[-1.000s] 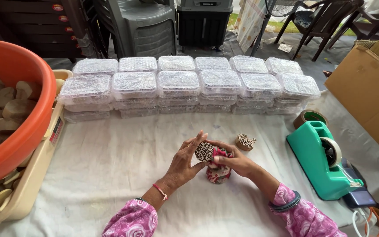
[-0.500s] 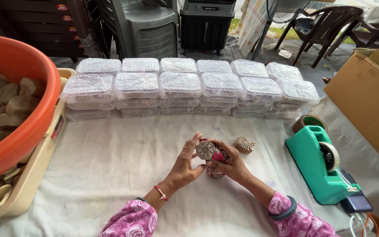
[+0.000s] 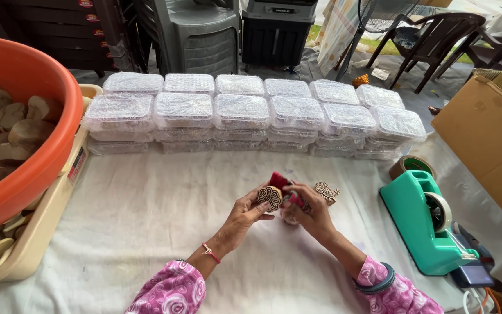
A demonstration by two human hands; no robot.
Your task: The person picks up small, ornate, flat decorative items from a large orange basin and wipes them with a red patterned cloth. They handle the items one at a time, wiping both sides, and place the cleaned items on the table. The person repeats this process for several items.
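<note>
My left hand (image 3: 240, 216) pinches a small round wooden block with a carved flower face (image 3: 269, 197), holding it upright above the white cloth. My right hand (image 3: 312, 210) is closed around a red fabric pouch (image 3: 283, 185) that sits right beside the block, and it partly hides a small pale object underneath. A second carved wooden block (image 3: 326, 191) lies on the cloth just past my right hand. Both hands meet over the middle of the table.
Clear plastic lidded boxes (image 3: 242, 110) stand stacked in rows across the back. An orange tub (image 3: 27, 145) of brown pieces sits in a cream tray (image 3: 42, 232) at left. A teal tape dispenser (image 3: 428, 227), a tape roll (image 3: 412, 167) and a cardboard box (image 3: 489, 139) are at right.
Both hands stayed together over the cloth. The flower block turned to face upward more clearly, and the red pouch shifted up from below my hands to beside the block.
</note>
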